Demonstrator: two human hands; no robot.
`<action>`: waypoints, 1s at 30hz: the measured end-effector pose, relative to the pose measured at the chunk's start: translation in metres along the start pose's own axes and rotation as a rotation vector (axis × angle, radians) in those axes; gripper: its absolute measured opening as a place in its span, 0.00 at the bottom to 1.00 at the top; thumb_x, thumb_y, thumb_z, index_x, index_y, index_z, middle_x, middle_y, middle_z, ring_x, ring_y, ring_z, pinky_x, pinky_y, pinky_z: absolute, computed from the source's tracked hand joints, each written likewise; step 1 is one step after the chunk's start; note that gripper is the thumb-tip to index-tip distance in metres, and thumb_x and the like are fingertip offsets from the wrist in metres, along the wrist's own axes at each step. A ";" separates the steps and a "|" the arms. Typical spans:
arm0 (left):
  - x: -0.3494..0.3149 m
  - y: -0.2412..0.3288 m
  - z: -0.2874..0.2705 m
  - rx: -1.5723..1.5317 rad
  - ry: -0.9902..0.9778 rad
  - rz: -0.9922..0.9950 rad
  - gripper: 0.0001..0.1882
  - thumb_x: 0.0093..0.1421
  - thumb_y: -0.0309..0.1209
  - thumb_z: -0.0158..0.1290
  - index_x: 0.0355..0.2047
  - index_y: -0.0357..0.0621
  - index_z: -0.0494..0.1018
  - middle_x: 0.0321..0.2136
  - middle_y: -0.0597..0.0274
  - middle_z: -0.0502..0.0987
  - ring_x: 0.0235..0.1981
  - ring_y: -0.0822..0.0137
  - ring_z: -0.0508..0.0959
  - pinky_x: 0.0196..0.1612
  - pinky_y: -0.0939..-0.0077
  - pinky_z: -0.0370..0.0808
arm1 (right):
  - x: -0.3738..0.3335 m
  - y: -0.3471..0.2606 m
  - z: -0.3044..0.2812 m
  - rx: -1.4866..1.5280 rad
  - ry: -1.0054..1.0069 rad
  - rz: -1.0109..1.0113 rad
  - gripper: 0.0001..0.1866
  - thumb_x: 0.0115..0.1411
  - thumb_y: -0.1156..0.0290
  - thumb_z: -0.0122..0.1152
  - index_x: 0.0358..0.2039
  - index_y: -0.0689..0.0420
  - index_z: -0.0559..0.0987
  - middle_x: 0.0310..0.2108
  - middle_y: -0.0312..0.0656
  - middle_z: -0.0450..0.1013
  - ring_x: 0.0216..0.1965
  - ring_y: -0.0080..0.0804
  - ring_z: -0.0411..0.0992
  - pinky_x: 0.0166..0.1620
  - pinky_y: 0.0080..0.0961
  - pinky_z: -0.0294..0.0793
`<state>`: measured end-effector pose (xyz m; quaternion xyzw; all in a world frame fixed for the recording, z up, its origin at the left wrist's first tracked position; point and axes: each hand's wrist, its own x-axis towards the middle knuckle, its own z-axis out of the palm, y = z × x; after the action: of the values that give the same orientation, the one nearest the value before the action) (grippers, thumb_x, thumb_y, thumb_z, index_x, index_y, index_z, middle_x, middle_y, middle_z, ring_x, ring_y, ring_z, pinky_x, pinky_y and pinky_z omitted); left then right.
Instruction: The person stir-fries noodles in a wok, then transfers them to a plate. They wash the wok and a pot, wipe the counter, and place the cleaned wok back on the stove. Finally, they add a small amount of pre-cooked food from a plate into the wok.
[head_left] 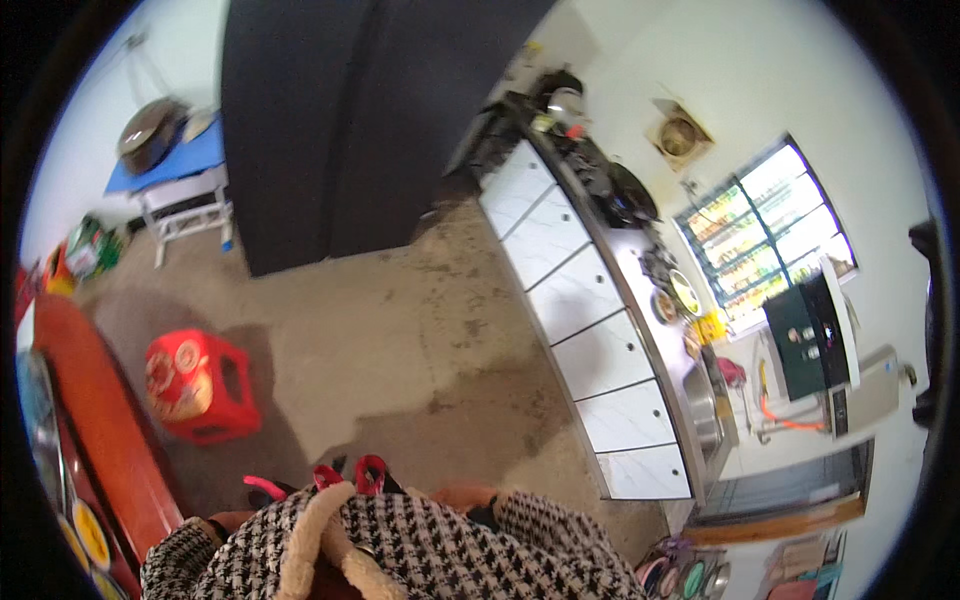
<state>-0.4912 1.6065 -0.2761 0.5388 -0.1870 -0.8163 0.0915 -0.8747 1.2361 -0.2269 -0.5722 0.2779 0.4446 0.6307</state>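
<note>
My left hand (232,520) shows only in part at the lower edge, beside my checked jacket (430,545). Its fingers are hidden behind the cloth. Close to it a curved pink strip (265,487) sticks out; I cannot make out what it belongs to or whether the hand touches it. My right hand (468,497) hangs low in front of the jacket, with a dark band at its wrist. It is blurred, and its fingers cannot be told apart. Between the hands, red footwear (370,474) shows on my feet.
A red plastic stool (205,385) stands on the concrete floor at left, near a reddish-brown table (100,400) bearing dishes. Ahead rises a tall dark cabinet (330,130). Along the right runs a white-fronted counter (590,310) with a sink (702,405). A blue-topped table (175,165) holds a pot.
</note>
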 end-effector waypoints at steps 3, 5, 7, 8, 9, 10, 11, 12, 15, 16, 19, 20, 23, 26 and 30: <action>0.020 0.064 -0.006 0.126 -0.011 -0.065 0.19 0.63 0.37 0.44 0.52 0.45 0.68 0.40 0.63 0.75 0.36 0.71 0.73 0.36 0.71 0.72 | -0.037 0.077 0.024 0.217 0.098 -0.017 0.24 0.64 0.52 0.47 0.53 0.56 0.69 0.51 0.47 0.68 0.36 0.33 0.73 0.38 0.31 0.75; 0.040 0.112 -0.016 0.253 -0.009 -0.057 0.19 0.63 0.37 0.44 0.52 0.45 0.68 0.40 0.63 0.75 0.36 0.71 0.73 0.36 0.70 0.72 | -0.043 0.114 0.035 0.322 0.176 0.008 0.23 0.64 0.53 0.47 0.51 0.56 0.70 0.49 0.47 0.69 0.36 0.33 0.72 0.37 0.31 0.74; 0.067 0.165 -0.036 0.569 0.017 -0.012 0.16 0.62 0.38 0.45 0.47 0.46 0.70 0.34 0.64 0.74 0.31 0.71 0.71 0.32 0.71 0.70 | -0.037 0.141 0.038 0.407 0.242 0.018 0.21 0.64 0.54 0.48 0.50 0.56 0.71 0.48 0.47 0.69 0.35 0.33 0.72 0.37 0.31 0.74; 0.080 0.193 -0.047 0.754 0.051 0.164 0.14 0.62 0.39 0.45 0.43 0.47 0.72 0.28 0.66 0.72 0.26 0.71 0.69 0.28 0.72 0.68 | -0.030 0.152 0.036 0.444 0.272 0.018 0.20 0.64 0.55 0.48 0.49 0.56 0.72 0.47 0.47 0.69 0.35 0.32 0.72 0.37 0.31 0.73; 0.093 0.219 -0.056 0.678 0.034 0.097 0.14 0.61 0.39 0.45 0.41 0.46 0.72 0.27 0.66 0.72 0.26 0.71 0.69 0.29 0.72 0.68 | -0.022 0.162 0.031 0.475 0.298 0.016 0.20 0.64 0.55 0.48 0.48 0.56 0.72 0.47 0.47 0.70 0.35 0.32 0.72 0.37 0.31 0.73; 0.104 0.245 -0.067 0.659 0.053 0.024 0.13 0.61 0.39 0.45 0.40 0.46 0.72 0.27 0.66 0.72 0.27 0.72 0.69 0.29 0.72 0.68 | -0.013 0.170 0.023 0.501 0.326 0.013 0.19 0.64 0.56 0.49 0.47 0.56 0.72 0.46 0.47 0.70 0.35 0.32 0.72 0.37 0.32 0.73; 0.118 0.271 -0.074 0.552 -0.032 0.002 0.14 0.61 0.38 0.46 0.40 0.44 0.73 0.33 0.61 0.74 0.33 0.69 0.72 0.33 0.71 0.70 | -0.004 0.178 0.013 0.518 0.351 0.015 0.18 0.64 0.56 0.49 0.47 0.56 0.73 0.45 0.47 0.70 0.35 0.32 0.72 0.37 0.32 0.73; 0.128 0.295 -0.080 0.566 -0.015 0.026 0.14 0.61 0.38 0.46 0.41 0.44 0.72 0.34 0.60 0.74 0.33 0.68 0.72 0.34 0.71 0.70 | 0.003 0.185 -0.001 0.534 0.371 0.011 0.18 0.64 0.57 0.49 0.46 0.56 0.73 0.44 0.47 0.70 0.35 0.32 0.71 0.37 0.32 0.72; 0.159 0.386 -0.103 0.642 0.083 0.031 0.13 0.60 0.35 0.50 0.40 0.39 0.72 0.35 0.59 0.75 0.31 0.66 0.75 0.35 0.69 0.72 | 0.008 0.198 -0.060 0.528 0.431 -0.014 0.16 0.64 0.58 0.50 0.44 0.56 0.75 0.42 0.47 0.71 0.34 0.31 0.71 0.36 0.32 0.72; 0.167 0.417 -0.114 0.660 0.076 0.013 0.12 0.60 0.34 0.50 0.40 0.39 0.72 0.35 0.58 0.75 0.32 0.65 0.75 0.36 0.69 0.72 | 0.000 0.199 -0.084 0.460 0.479 -0.055 0.15 0.64 0.59 0.50 0.43 0.56 0.75 0.42 0.47 0.71 0.34 0.31 0.71 0.36 0.32 0.72; 0.188 0.515 -0.146 0.464 0.065 -0.129 0.11 0.57 0.27 0.54 0.39 0.36 0.72 0.37 0.54 0.75 0.34 0.61 0.77 0.37 0.68 0.76 | -0.047 0.194 -0.163 0.352 0.925 -0.121 0.10 0.58 0.68 0.54 0.37 0.59 0.77 0.27 0.43 0.75 0.26 0.31 0.75 0.33 0.29 0.74; 0.194 0.542 -0.156 0.436 0.013 -0.119 0.10 0.57 0.28 0.54 0.38 0.36 0.72 0.36 0.53 0.75 0.34 0.60 0.78 0.37 0.67 0.77 | -0.065 0.190 -0.190 0.549 0.935 0.013 0.10 0.59 0.69 0.53 0.38 0.60 0.77 0.32 0.43 0.76 0.29 0.30 0.74 0.34 0.28 0.73; 0.212 0.624 -0.184 0.502 -0.014 -0.055 0.12 0.60 0.34 0.50 0.32 0.35 0.73 0.30 0.50 0.77 0.31 0.58 0.79 0.37 0.67 0.78 | -0.113 0.176 -0.262 0.566 1.138 0.074 0.11 0.61 0.69 0.51 0.39 0.61 0.76 0.30 0.40 0.75 0.27 0.27 0.74 0.30 0.24 0.73; 0.247 0.697 -0.195 0.437 0.095 -0.024 0.16 0.63 0.38 0.48 0.28 0.36 0.73 0.27 0.52 0.77 0.28 0.60 0.79 0.35 0.67 0.78 | -0.139 0.173 -0.316 0.873 1.270 0.031 0.09 0.61 0.70 0.50 0.37 0.61 0.76 0.29 0.38 0.74 0.26 0.25 0.73 0.29 0.22 0.72; 0.316 0.799 -0.195 0.361 0.158 0.079 0.14 0.62 0.39 0.49 0.32 0.38 0.71 0.26 0.58 0.76 0.27 0.66 0.78 0.32 0.69 0.78 | -0.163 0.205 -0.386 0.896 1.323 0.039 0.09 0.61 0.72 0.49 0.38 0.62 0.75 0.29 0.38 0.74 0.26 0.26 0.73 0.28 0.22 0.72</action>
<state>-0.4821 0.7255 -0.2889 0.6010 -0.3436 -0.7206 0.0394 -1.0669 0.8121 -0.2581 -0.4046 0.7566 -0.1298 0.4971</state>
